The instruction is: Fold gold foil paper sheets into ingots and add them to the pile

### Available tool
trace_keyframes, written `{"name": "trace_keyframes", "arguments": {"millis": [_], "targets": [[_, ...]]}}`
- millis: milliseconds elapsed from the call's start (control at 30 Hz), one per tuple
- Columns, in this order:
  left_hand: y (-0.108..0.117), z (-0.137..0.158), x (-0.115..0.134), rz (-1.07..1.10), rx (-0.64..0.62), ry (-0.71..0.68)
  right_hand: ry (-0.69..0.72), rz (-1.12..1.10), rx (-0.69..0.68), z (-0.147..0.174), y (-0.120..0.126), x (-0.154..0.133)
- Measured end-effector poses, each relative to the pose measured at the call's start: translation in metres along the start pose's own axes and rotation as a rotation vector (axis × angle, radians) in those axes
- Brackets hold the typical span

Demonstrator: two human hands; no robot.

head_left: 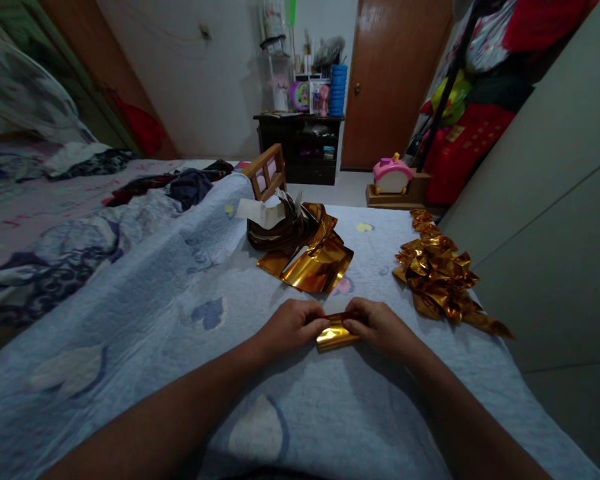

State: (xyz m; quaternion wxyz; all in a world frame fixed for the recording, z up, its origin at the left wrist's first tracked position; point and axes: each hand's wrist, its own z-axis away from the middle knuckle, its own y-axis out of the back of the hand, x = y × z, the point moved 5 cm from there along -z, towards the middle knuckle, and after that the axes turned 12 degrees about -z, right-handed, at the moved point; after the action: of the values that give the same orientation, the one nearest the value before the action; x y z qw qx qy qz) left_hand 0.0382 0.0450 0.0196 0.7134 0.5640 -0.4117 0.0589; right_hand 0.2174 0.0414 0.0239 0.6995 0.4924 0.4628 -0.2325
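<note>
A small sheet of gold foil paper (336,333), curled into a roll, lies low over the bed cover between my hands. My left hand (297,325) pinches its left end, the thumb on the near side. At the other end my right hand (377,325) grips it the same way, its fingers partly hidden behind the roll. Just beyond the hands sits a loose stack of gold foil sheets (320,263), some showing white paper undersides. Off to the right is a heap of folded gold foil pieces (440,273).
The light blue bed cover (260,427) with heart shapes spreads under everything. Crumpled clothes and bedding (80,247) lie on the left. A pale cabinet (555,253) borders the right side. Farther back stand a dark shelf unit (300,143) and a pink toy (393,175).
</note>
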Motion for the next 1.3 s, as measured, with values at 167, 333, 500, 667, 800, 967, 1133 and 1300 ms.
{"name": "trace_keyframes", "arguments": {"millis": [167, 333, 500, 667, 800, 967, 1133, 1300], "targets": [[0.003, -0.001, -0.002, -0.173, 0.067, 0.056, -0.032, 0.085, 0.092, 0.0, 0.0, 0.005], [0.001, -0.003, -0.004, -0.291, 0.117, 0.092, -0.058, 0.144, 0.157, -0.002, -0.001, 0.014], [0.001, -0.004, -0.006, -0.398, 0.166, 0.116, -0.065, 0.157, 0.16, -0.003, -0.002, 0.016], [0.001, -0.004, -0.005, -0.43, 0.137, 0.141, -0.079, 0.158, 0.146, -0.002, -0.002, 0.014], [0.002, -0.006, -0.004, -0.382, 0.131, 0.144, -0.089, 0.171, 0.147, -0.002, -0.002, 0.014], [0.003, -0.008, -0.001, -0.307, 0.189, 0.086, -0.07, 0.189, 0.154, -0.002, -0.002, 0.015], [0.0, -0.008, -0.002, -0.109, 0.157, 0.104, -0.048, 0.136, 0.164, -0.002, -0.001, 0.019], [0.005, -0.006, -0.004, 0.082, 0.203, 0.066, 0.018, -0.001, 0.286, -0.001, 0.008, 0.02]]}}
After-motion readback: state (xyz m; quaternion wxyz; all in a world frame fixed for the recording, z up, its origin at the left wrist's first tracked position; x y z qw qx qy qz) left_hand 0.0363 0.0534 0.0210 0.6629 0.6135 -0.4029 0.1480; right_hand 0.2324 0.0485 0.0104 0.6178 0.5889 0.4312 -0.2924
